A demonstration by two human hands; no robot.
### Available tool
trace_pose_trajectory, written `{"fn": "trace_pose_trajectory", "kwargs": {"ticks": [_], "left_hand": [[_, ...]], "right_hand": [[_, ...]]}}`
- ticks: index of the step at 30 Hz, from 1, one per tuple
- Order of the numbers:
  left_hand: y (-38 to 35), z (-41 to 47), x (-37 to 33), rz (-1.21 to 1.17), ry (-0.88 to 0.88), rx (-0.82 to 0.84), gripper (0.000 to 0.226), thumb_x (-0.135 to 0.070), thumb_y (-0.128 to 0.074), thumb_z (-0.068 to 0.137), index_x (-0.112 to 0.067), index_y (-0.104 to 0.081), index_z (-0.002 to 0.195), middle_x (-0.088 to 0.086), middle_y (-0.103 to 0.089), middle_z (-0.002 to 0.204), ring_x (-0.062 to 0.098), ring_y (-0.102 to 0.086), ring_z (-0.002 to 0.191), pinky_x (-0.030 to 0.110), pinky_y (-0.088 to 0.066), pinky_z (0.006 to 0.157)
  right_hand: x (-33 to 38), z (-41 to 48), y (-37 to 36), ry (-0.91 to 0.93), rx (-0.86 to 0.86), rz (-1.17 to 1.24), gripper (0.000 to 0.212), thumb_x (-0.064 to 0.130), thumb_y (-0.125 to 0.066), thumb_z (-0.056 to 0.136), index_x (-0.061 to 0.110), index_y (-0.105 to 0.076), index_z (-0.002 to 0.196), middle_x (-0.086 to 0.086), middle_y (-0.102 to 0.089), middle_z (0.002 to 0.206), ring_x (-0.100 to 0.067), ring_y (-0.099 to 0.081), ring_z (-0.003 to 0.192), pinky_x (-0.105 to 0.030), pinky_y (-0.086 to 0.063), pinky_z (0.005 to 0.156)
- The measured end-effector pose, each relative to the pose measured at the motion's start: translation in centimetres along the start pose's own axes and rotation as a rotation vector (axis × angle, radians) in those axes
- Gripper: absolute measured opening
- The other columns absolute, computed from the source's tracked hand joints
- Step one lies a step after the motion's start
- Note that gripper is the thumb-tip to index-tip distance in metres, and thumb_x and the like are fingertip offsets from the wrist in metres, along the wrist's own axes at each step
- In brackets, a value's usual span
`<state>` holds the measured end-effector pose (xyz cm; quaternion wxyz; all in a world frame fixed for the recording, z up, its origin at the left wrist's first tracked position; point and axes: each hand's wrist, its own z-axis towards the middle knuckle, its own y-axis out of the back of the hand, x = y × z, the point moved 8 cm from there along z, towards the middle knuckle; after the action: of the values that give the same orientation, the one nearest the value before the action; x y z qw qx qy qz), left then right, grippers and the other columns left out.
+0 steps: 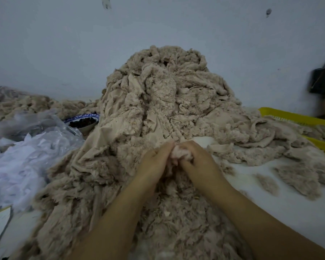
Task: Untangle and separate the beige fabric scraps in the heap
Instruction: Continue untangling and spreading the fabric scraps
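Observation:
A tall heap of beige fleecy fabric scraps [163, 102] fills the middle of the view and spreads toward me. My left hand [154, 164] and my right hand [197, 158] meet low in front of the heap. Both pinch one small pale fluffy scrap [178, 152] between their fingertips, held just above the pile. Much of that scrap is hidden by my fingers. More loose beige pieces [296, 177] lie on the white surface to the right.
Crumpled clear and white plastic bags [26, 147] lie at the left. A blue-rimmed bowl [88, 117] of dark items sits behind them. Yellow crates [296, 117] stand at the right, a dark bag [323, 81] hangs by the wall, and another beige pile [23, 102] lies far left.

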<state>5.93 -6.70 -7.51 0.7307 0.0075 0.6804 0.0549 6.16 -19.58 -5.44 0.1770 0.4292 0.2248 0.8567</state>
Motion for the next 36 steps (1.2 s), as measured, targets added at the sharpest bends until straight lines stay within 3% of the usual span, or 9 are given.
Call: {"fn": "trace_pose_trajectory", "kwargs": {"ticks": [2, 11, 13, 15, 19, 23, 28, 31, 36], "left_hand": [[0.1, -0.1, -0.4, -0.037, -0.032, -0.016, 0.055, -0.046, -0.057, 0.097, -0.023, -0.059, 0.047, -0.004, -0.068, 0.062, 0.008, -0.055, 0.051, 0.016, -0.043, 0.050], [2.5, 1.4, 0.8, -1.009, 0.146, -0.046, 0.054, -0.031, -0.049, 0.102, -0.021, -0.043, 0.049, -0.006, -0.044, 0.057, 0.006, -0.042, 0.049, 0.019, -0.038, 0.051], [3.7, 1.3, 1.1, -0.889, 0.141, -0.163, 0.051, -0.031, -0.050, 0.103, -0.019, -0.049, 0.053, -0.005, -0.049, 0.062, 0.007, -0.046, 0.054, 0.020, -0.039, 0.054], [4.7, 0.8, 0.7, -0.257, 0.065, -0.268, 0.031, -0.037, -0.057, 0.099, -0.021, -0.062, 0.073, -0.007, -0.062, 0.080, 0.006, -0.057, 0.072, 0.023, -0.041, 0.063], [-0.9, -0.6, -1.8, 0.240, -0.246, 0.102, 0.021, -0.065, -0.064, 0.081, -0.055, -0.060, 0.099, -0.028, -0.067, 0.106, -0.010, -0.063, 0.095, 0.009, -0.047, 0.067], [-2.3, -1.0, -1.2, 0.238, -0.287, 0.130, 0.021, -0.047, -0.064, 0.092, -0.064, -0.064, 0.081, -0.037, -0.068, 0.081, -0.015, -0.064, 0.072, 0.005, -0.047, 0.056], [-0.3, 0.2, 1.0, -0.230, 0.018, -0.029, 0.034, -0.032, -0.054, 0.097, -0.035, -0.081, 0.076, -0.004, -0.078, 0.085, 0.006, -0.073, 0.074, 0.021, -0.055, 0.061], [-0.8, 0.6, 1.5, -0.510, 0.141, 0.032, 0.035, -0.035, -0.054, 0.099, -0.010, -0.078, 0.105, 0.011, -0.076, 0.106, 0.022, -0.074, 0.097, 0.034, -0.059, 0.079], [-0.1, 1.0, 0.8, -0.758, 0.108, 0.120, 0.057, -0.049, -0.030, 0.106, -0.007, -0.061, 0.129, 0.011, -0.069, 0.126, 0.024, -0.067, 0.113, 0.036, -0.058, 0.088]], "right_hand": [[-2.2, 0.0, 0.7, -0.196, -0.050, 0.216, 0.026, 0.015, -0.053, 0.097, 0.038, -0.062, 0.092, 0.023, -0.067, 0.082, 0.006, -0.061, 0.077, -0.015, -0.047, 0.070], [-6.0, -0.4, 0.9, -0.608, -0.223, 0.734, 0.027, 0.042, -0.050, 0.101, 0.024, -0.070, 0.101, 0.008, -0.076, 0.100, -0.008, -0.067, 0.099, -0.029, -0.047, 0.085], [-6.3, -0.4, 1.4, -0.639, -0.268, 0.789, 0.029, 0.039, -0.051, 0.101, 0.016, -0.070, 0.104, 0.000, -0.076, 0.103, -0.016, -0.068, 0.103, -0.035, -0.050, 0.092], [-5.9, -0.4, 1.6, -0.620, -0.275, 0.783, 0.029, 0.037, -0.052, 0.101, 0.015, -0.071, 0.101, 0.002, -0.077, 0.097, -0.016, -0.070, 0.101, -0.034, -0.051, 0.092], [-5.1, -0.6, 1.0, -0.574, -0.215, 0.731, 0.029, 0.047, -0.052, 0.099, 0.025, -0.070, 0.092, 0.009, -0.077, 0.088, -0.004, -0.072, 0.087, -0.024, -0.051, 0.077], [-4.7, -0.7, 0.6, -0.528, -0.166, 0.579, 0.035, 0.053, -0.050, 0.097, 0.036, -0.073, 0.077, 0.010, -0.075, 0.080, -0.002, -0.071, 0.077, -0.028, -0.052, 0.073], [-4.1, -0.4, 2.1, -0.376, -0.238, 0.313, 0.038, 0.026, -0.050, 0.100, 0.019, -0.040, 0.064, 0.007, -0.043, 0.050, -0.001, -0.037, 0.044, -0.017, -0.028, 0.044], [-4.8, -0.3, 2.7, -0.387, -0.259, 0.321, 0.035, 0.027, -0.048, 0.100, 0.018, -0.033, 0.070, 0.009, -0.031, 0.057, -0.007, -0.026, 0.047, -0.029, -0.023, 0.052], [-4.3, -0.3, 2.7, -0.357, -0.241, 0.435, 0.031, 0.047, -0.043, 0.101, 0.028, -0.065, 0.092, 0.018, -0.065, 0.079, -0.004, -0.062, 0.079, -0.031, -0.048, 0.077]]}}
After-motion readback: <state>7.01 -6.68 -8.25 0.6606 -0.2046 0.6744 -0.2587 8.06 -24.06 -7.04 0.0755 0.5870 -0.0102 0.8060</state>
